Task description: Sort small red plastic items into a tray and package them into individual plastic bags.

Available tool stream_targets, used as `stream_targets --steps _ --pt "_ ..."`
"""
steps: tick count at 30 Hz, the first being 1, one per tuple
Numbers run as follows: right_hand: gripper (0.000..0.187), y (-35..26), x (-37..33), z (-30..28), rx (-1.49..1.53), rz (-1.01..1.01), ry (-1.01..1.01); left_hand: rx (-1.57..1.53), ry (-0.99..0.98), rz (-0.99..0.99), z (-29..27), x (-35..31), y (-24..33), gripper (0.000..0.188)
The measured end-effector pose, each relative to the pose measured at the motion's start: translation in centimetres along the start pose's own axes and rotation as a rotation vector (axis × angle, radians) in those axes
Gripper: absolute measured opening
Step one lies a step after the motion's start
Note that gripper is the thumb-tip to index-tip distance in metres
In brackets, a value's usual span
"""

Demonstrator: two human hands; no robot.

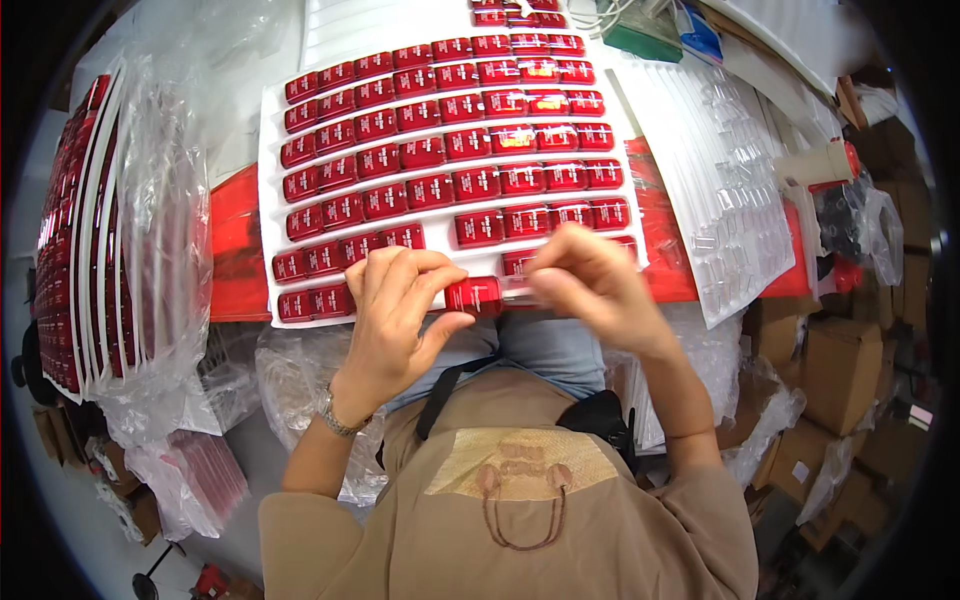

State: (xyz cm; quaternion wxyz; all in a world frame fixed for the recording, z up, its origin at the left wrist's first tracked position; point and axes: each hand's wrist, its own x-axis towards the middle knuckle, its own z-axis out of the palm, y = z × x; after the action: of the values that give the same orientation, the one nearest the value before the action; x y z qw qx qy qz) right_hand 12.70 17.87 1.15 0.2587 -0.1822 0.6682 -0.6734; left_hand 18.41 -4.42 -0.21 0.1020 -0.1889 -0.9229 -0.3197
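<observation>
My left hand point(398, 305) grips the base end of a small red glass bottle point(473, 296) between fingers and thumb, at the near edge of a white tray point(435, 245). The bottle lies on its side with its pale neck pointing right. Close to that neck, my right hand point(592, 290) has its fingers curled together; it is slightly blurred, and whatever they pinch is hidden. Rows of similar red bottles point(422, 152) with light print lie in the tray. A gap shows in the row just beyond my left hand.
At left, filled trays of red bottles point(75, 240) stand on edge beside clear plastic wrap point(165, 200). A white tray of clear pieces point(715, 190) lies to the right. Cardboard boxes point(840, 370) are stacked at far right. Red sheeting point(235, 235) covers part of the table.
</observation>
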Motion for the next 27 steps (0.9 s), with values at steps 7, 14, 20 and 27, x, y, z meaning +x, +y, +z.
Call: stream_targets --steps 7,14,20,27 --pt "0.027 1.7 -2.1 -5.2 -1.01 -0.157 0.636 0.202 0.061 -0.021 1.2 0.2 -0.1 0.034" --pt "0.028 5.1 -8.4 -15.4 -1.713 -0.068 0.357 0.169 0.051 -0.045 1.4 0.6 0.1 0.042" --pt "0.023 5.7 -5.8 -17.6 -1.023 -0.075 1.041 0.216 0.054 -0.101 -0.8 -1.3 -1.6 0.042" --pt "0.027 1.4 1.7 -10.9 0.315 -0.212 0.632 0.169 0.067 -0.056 -1.7 -1.6 -2.7 0.036"
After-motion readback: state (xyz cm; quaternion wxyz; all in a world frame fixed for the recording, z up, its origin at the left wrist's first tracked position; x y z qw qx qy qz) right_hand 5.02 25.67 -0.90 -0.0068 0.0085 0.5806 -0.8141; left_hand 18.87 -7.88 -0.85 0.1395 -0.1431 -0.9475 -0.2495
